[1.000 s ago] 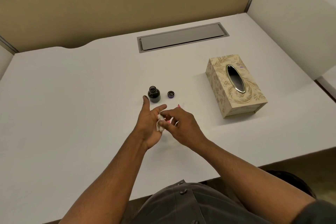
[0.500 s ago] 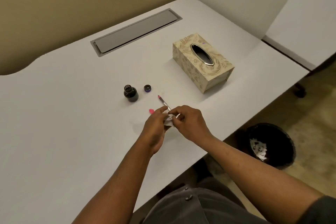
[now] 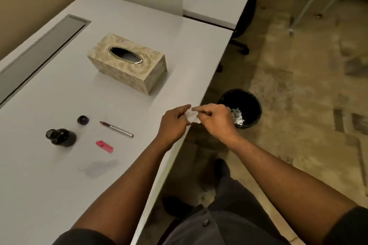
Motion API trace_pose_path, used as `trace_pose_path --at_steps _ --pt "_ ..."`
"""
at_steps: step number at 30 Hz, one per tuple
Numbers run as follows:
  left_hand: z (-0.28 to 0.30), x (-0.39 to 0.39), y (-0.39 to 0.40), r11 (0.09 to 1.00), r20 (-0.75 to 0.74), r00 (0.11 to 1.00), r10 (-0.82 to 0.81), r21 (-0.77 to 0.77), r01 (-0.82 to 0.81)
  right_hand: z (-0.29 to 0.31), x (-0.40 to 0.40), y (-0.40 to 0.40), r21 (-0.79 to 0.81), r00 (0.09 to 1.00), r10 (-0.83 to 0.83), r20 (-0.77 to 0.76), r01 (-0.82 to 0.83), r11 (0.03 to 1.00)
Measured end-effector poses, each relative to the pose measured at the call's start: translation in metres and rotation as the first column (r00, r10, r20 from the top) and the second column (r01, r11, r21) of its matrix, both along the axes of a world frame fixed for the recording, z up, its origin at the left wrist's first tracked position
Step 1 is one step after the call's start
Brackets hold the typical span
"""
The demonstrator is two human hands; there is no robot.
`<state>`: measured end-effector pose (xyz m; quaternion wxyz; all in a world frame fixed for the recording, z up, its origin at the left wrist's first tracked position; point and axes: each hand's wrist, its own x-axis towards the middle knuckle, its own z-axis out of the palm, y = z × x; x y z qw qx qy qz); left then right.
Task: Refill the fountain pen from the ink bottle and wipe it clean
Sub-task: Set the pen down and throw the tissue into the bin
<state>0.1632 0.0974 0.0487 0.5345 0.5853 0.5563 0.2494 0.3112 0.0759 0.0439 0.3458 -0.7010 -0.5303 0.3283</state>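
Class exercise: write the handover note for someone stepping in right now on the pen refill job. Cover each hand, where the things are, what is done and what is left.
Left hand and right hand: both pinch one crumpled tissue at the desk edge, near the black bin on the floor.
Fountain pen lies on the desk, uncapped; its pink cap lies beside it.
Ink bottle stands open, its lid apart from it.
Tissue box sits further back.
Done, apparently: wiping; whether the pen is filled cannot be seen.
Left: bin the tissue, cap the pen, close the bottle.
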Motion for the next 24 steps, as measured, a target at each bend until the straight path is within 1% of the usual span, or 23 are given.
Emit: trace_pose_path --at_steps 3,5,8,9,11,13,15,16,18,20,21,22,24 --pt "-0.006 0.043 0.019 0.976 -0.236 0.968 -0.091 0.170 0.133 -0.007 0.047 0.006 0.038 0.987 -0.159 -0.022 0.160 0.986" --pt "-0.010 0.072 0.032 0.941 -0.348 0.930 -0.114 0.261 0.213 -0.015 0.081 0.011 0.032 0.963 -0.266 -0.039 0.267 0.963" --pt "-0.020 0.117 0.063 0.874 -0.490 0.861 -0.136 0.350 0.337 -0.032 0.133 0.023 0.026 0.939 -0.344 -0.015 0.345 0.938" --pt "-0.024 0.132 0.077 0.843 -0.545 0.825 -0.148 0.367 0.393 -0.039 0.150 0.028 0.024 0.934 -0.357 -0.006 0.357 0.934" --pt "-0.034 0.162 0.110 0.768 -0.675 0.723 -0.146 0.383 0.512 -0.055 0.182 0.040 0.015 0.927 -0.376 0.001 0.376 0.926" --pt "-0.044 0.189 0.146 0.728 -0.776 0.623 -0.103 0.368 0.578 -0.073 0.211 0.052 0.001 0.924 -0.382 0.013 0.382 0.924" --pt "-0.055 0.211 0.177 0.731 -0.827 0.559 -0.069 0.339 0.592 -0.092 0.236 0.064 -0.008 0.925 -0.378 0.031 0.378 0.926" --pt "-0.060 0.220 0.190 0.739 -0.836 0.545 -0.058 0.331 0.586 -0.102 0.248 0.070 -0.011 0.925 -0.377 0.036 0.378 0.926" --pt "-0.070 0.234 0.209 0.749 -0.835 0.549 -0.035 0.341 0.568 -0.123 0.267 0.082 -0.016 0.926 -0.375 0.036 0.376 0.927" --pt "-0.077 0.245 0.221 0.741 -0.829 0.558 0.015 0.384 0.551 -0.146 0.284 0.094 -0.026 0.926 -0.376 0.029 0.377 0.926" --pt "-0.080 0.249 0.225 0.733 -0.836 0.547 0.047 0.401 0.550 -0.158 0.291 0.099 -0.032 0.927 -0.374 0.033 0.375 0.926" --pt "-0.083 0.252 0.226 0.723 -0.849 0.522 0.079 0.409 0.556 -0.170 0.297 0.104 -0.036 0.928 -0.371 0.041 0.372 0.927" --pt "-0.090 0.255 0.226 0.699 -0.886 0.441 0.143 0.406 0.589 -0.195 0.308 0.112 -0.044 0.933 -0.356 0.061 0.359 0.932"
